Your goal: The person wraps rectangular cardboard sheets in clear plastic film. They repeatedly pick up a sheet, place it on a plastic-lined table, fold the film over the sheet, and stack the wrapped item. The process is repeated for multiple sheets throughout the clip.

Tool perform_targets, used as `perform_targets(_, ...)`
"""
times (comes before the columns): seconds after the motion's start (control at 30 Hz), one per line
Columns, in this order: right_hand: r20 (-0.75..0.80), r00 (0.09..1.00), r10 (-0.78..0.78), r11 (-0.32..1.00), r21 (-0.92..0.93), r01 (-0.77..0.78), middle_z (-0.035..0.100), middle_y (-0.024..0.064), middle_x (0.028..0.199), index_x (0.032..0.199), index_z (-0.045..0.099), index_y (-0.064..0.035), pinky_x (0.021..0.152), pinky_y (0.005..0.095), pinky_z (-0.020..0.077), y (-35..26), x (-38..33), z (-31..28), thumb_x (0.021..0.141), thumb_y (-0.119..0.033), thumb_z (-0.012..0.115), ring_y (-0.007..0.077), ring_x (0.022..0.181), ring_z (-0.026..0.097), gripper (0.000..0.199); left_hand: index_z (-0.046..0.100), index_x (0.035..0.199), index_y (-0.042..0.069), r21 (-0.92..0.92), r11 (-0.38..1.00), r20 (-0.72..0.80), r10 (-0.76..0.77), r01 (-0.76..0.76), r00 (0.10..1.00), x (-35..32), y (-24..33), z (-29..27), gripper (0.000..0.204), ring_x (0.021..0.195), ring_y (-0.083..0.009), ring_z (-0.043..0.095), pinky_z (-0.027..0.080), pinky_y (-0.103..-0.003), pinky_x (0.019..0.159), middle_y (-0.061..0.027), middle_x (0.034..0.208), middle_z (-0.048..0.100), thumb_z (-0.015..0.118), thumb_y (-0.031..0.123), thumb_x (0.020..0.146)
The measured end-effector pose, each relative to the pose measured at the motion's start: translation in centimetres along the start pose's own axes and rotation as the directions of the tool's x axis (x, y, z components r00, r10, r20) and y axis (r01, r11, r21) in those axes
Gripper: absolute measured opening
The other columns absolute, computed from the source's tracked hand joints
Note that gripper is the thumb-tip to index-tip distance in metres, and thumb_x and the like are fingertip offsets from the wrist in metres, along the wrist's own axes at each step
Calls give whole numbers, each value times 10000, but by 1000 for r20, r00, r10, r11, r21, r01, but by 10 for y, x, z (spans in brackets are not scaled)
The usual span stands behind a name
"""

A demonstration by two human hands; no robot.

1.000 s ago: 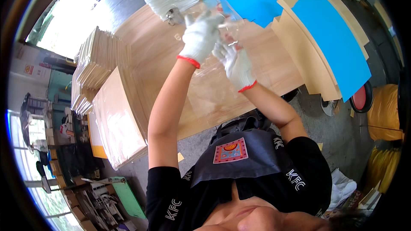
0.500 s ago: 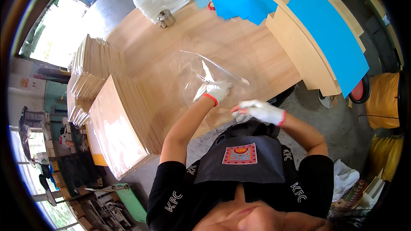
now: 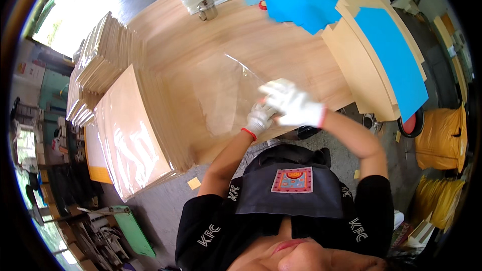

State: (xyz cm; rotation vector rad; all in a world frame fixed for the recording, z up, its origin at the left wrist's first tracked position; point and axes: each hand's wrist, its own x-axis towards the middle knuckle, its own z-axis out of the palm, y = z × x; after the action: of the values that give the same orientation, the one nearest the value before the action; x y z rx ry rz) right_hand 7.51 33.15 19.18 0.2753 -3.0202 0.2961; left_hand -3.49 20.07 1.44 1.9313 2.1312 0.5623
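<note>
Clear plastic sheet (image 3: 226, 95), one edge glinting, on the wooden tabletop (image 3: 168, 37).

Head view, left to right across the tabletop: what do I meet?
Front clear-wrapped tan stack → lidded metal cup → gloved left hand → gloved right hand → tan board stack topped with a blue sheet.
</note>
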Motion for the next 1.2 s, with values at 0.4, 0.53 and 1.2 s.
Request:
perform_targets(0.4,263,965,7,981,-190,44,626,107,983,1008,620,-100,734,381,513,-15,110,168,826,-105,501,256,880,640,218,467,1281,66,-315,918,-112,-287,240,951,-29,-21,58,457,1231,-307,449,326,-401,1058,-159,1301,499,562,281,889)
perform_targets(0.53,39,983,177,952,249,-181,631,84,958,966,623,-99,732,377,521,-4,113,169,833,-121,516,246,885,637,171,528,1211,74,-211,913,-36,-365,350,930,-29,-20,49,437,1221,-326,453,337,-417,1052,-138,1263,531,613,163,792)
perform_targets(1.2,-317,613,723,449,891,-68,620,45,859,1009,557,-56,613,295,484,134,40,51,854,-134,583,147,710,592,175,602,1106,159,149,929,61,-350,339,935,14,1,-32,413,953,-329,593,518,-440,774,-103,1326,454,689,235,709)
